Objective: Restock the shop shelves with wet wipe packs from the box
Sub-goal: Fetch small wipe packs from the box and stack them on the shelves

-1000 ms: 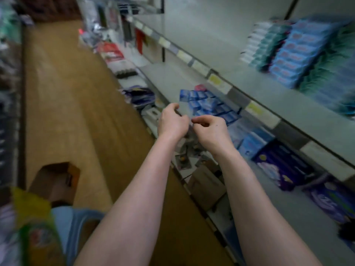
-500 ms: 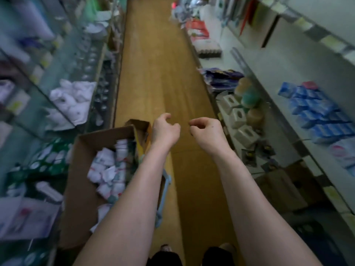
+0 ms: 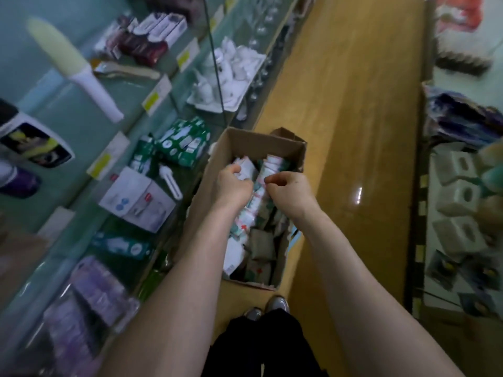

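An open cardboard box (image 3: 260,144) stands on the aisle floor in front of me, filled with several wet wipe packs (image 3: 270,165) in white, green and pink wrappers. Both my hands are over the box's far half. My left hand (image 3: 231,186) has its fingers loosely curled, with the fingertips at the top of a white pack (image 3: 249,170); no clear grip shows. My right hand (image 3: 291,191) hovers beside it above the packs, fingers loosely curled and holding nothing.
Glass shelves on the left carry green boxes (image 3: 185,145), a white carton (image 3: 136,202) and purple packs. Low shelves on the right hold tissue boxes (image 3: 457,191). The wooden aisle floor (image 3: 353,118) runs ahead. My shoes (image 3: 272,306) are just behind the box.
I have turned from the right-hand shelf with blue packs to look down at the box. Both empty hands have moved from the shelf to above the packs in the box.
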